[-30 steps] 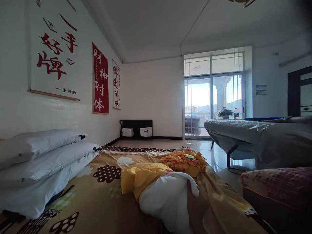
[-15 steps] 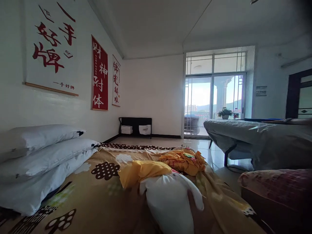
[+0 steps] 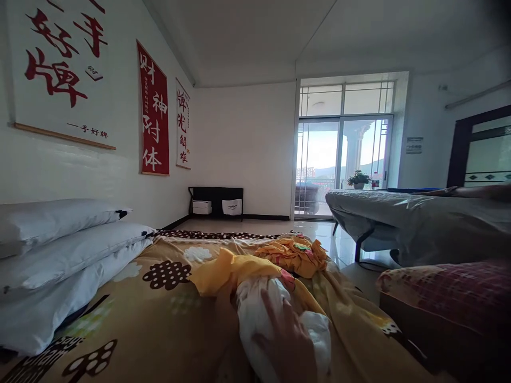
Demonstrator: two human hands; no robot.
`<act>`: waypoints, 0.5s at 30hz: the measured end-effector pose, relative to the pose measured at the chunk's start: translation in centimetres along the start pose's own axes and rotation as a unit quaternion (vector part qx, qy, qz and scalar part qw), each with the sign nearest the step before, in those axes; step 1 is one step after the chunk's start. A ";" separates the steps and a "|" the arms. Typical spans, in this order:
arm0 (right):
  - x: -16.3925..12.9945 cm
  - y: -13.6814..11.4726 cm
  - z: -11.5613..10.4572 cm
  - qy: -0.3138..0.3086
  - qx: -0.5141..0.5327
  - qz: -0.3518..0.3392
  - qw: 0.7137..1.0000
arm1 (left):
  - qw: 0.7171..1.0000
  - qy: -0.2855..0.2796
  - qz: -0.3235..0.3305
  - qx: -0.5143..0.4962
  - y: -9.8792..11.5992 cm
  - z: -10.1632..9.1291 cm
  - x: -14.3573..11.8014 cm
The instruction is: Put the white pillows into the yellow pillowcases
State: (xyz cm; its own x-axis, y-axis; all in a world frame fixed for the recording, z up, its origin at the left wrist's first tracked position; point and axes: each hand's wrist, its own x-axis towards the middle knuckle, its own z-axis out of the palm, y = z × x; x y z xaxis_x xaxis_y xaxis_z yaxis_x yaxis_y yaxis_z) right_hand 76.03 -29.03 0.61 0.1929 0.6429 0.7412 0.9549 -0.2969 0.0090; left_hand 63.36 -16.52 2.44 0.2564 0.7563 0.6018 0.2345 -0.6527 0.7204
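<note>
- Head view showed one hand [image 3: 289, 340], side unclear, its fingers closed around a white cloth bundle [image 3: 259, 303] on the bed [image 3: 159, 324].
- A firmer, fuller grasp seemed wise, keeping the yellow garment [image 3: 223, 274] free.

Patterned bed [image 3: 159, 319], stacked white pillows [image 3: 59, 250], yellow garment [image 3: 223, 271], orange clothes [image 3: 295, 255], white cloth [image 3: 259, 308]

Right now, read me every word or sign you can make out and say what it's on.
"一手好牌": white wall scroll with red brush characters.
"财神附体": red hanging banner.
Narrow white scroll: partly legible, possibly "牌光解难".
White notice beside the glass door: too small.
White bag under the black bench: print blurred.
</note>
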 end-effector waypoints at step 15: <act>5.0 1.8 3.1 -0.031 0.076 -0.016 0.997 | 0.987 -0.022 0.023 0.155 1.8 -0.6 -2.7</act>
State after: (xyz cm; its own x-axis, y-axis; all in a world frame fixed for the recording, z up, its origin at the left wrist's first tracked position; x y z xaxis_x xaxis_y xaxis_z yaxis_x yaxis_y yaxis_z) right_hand 79.43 -24.22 2.25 0.1702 0.6942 0.6994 0.9831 -0.1680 -0.0724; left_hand 62.51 -19.70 2.32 0.3124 0.7276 0.6107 0.4964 -0.6732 0.5480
